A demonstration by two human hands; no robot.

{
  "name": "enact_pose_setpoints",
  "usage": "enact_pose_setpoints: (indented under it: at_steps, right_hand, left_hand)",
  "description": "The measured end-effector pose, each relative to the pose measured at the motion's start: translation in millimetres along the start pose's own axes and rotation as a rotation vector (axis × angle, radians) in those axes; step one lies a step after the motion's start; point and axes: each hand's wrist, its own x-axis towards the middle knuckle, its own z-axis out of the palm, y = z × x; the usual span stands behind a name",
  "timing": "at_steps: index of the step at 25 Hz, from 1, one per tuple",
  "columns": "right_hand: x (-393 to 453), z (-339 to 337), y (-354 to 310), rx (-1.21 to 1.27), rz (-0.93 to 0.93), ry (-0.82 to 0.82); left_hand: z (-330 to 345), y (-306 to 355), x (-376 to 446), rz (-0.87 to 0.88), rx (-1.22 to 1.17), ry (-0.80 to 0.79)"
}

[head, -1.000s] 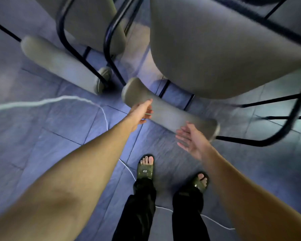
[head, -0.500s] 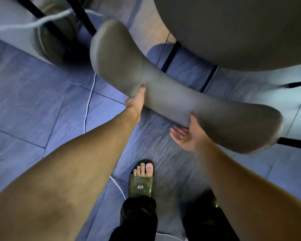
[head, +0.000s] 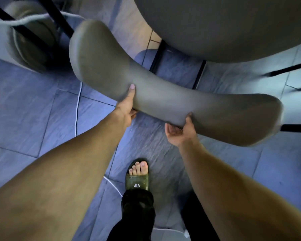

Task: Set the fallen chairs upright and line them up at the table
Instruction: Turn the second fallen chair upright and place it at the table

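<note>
Both hands grip backrest (head: 163,94), frame centre | left hand (head: 127,108) thumb on top, right hand (head: 181,131) clasping lower edge | step: righting chair | next: swing upright, clear cord (head: 77,105)

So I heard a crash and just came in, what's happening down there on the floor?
A person is bent over a fallen chair, gripping its curved grey padded backrest with both bare hands: the left hand near the middle, the right hand under the lower edge. The chair's black metal legs lie above the blue-grey floor tiles. A white cable trails past one sandalled foot.
</note>
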Motion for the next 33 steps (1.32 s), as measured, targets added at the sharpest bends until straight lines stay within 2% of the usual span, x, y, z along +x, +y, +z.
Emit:
enact_pose_setpoints:
  at_steps: [7, 12, 15, 20, 27, 30, 33]
  right_hand:
    - [-106.3, -2.5, -24.4, -0.083, -0.051, 0.069]
    - [-225.9, -3.9, -24.7, -0.170, -0.072, 0.060]
    - [-308.2, -3.1, -28.5, -0.257, -0.090, 0.097]
    - [-416.1, 20.3, -41.2, -0.399, -0.167, 0.154]
    - [-493.1, 91.6, -83.3, -0.490, -0.318, 0.167]
    - [-508.6, 116.3, -104.7, -0.610, -0.368, 0.179]
    - [-519.3, 136.6, -124.6, -0.653, -0.404, 0.189]
  left_hand:
    - [-0.7, 22.1, -102.0, 0.000, -0.018, 0.010]
    - [-20.1, 51.7, -204.7, 0.158, -0.052, 0.071]
    - [-30.2, 71.3, -277.6, 0.162, -0.065, 0.072]
    - [-41.7, 125.8, -384.7, 0.209, 0.109, 0.087]
    - [-27.5, 225.8, -443.6, 0.319, 0.405, 0.094]
    - [-15.4, 255.7, -458.7, 0.380, 0.457, 0.084]
    - [-0.2, 275.5, -462.8, 0.346, 0.473, 0.069]
